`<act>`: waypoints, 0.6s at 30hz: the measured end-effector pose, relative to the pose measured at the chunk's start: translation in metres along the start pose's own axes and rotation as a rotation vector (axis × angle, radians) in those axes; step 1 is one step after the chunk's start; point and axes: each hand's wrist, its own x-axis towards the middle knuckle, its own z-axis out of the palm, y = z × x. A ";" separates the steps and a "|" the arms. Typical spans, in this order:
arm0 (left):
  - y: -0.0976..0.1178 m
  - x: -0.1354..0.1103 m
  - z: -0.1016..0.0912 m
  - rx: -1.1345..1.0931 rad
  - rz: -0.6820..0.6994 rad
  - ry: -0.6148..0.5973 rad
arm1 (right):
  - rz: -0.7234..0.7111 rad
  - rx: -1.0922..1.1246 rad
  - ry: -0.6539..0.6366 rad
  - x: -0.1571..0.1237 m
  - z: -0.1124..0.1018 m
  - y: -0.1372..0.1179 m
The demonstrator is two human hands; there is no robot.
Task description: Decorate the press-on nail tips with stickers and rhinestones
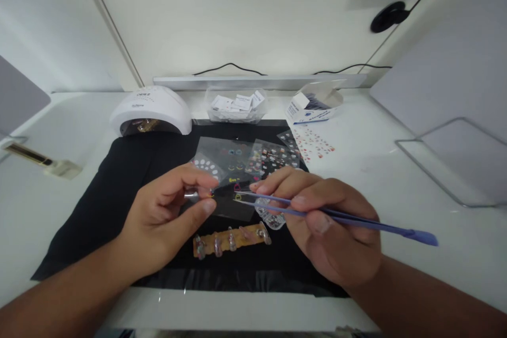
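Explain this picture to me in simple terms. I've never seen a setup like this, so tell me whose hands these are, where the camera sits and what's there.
No robot here: these are one person's bare hands, seen by a camera worn on that person's head, looking forward and down. The left hand pinches a small clear piece, partly hidden by the fingers. The right hand holds blue tweezers, their tips slightly apart. Below, on a black mat, lie sticker sheets, a clear case and a brown strip bearing false nails. Behind stand a white lamp, a tub of packets and an open box.
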 end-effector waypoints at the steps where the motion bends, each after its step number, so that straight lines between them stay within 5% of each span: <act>1: 0.000 0.000 -0.001 -0.008 0.000 -0.009 | 0.000 -0.003 -0.008 0.000 0.000 0.000; 11: -0.006 -0.002 -0.001 -0.171 -0.048 -0.039 | 0.044 0.039 0.024 -0.004 0.004 0.002; 18: -0.007 -0.011 0.011 -0.168 0.088 -0.079 | 0.102 0.063 0.133 -0.004 0.009 0.002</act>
